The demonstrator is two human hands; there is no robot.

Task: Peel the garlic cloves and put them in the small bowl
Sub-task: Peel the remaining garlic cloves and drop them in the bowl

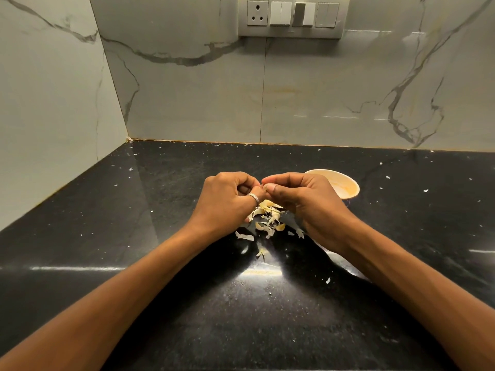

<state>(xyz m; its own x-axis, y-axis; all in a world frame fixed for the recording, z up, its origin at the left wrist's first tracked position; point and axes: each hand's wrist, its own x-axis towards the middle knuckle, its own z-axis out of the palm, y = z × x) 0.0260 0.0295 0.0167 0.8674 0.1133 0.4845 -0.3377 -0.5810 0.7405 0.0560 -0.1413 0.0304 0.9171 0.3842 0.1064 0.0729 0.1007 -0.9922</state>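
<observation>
Both forearms reach in from the near edge of the black worktop [160, 263] and meet over its middle.

The left hand [227, 199] is curled, knuckles up, its fingertips drawn together against those of the right hand [302, 202]. It wears a ring [254, 197] on one finger. The right hand is likewise curled, with thumb and forefinger closed in a pinch.

Between the two sets of fingertips sits the garlic clove [265, 186], held clear of the worktop. Only a pale sliver of it shows beside the right thumbnail, and the fingers cover the rest. Both hands grasp it.

The small bowl [345, 186] stands on the worktop just behind the right hand, toward the back edge and right of centre. The hand hides its near-left part. Its inside is pale with an orange tint, and what it holds cannot be made out.

A heap of peels [267, 218] lies on the worktop directly below the hands, between the two wrists. Loose flakes trail toward the near edge, and small white specks are scattered across the surface.

A marble-patterned wall [321, 89] rises along the back and left edges, meeting at the back-left corner. A switch plate [290, 17] with one socket is mounted high on the back wall.
</observation>
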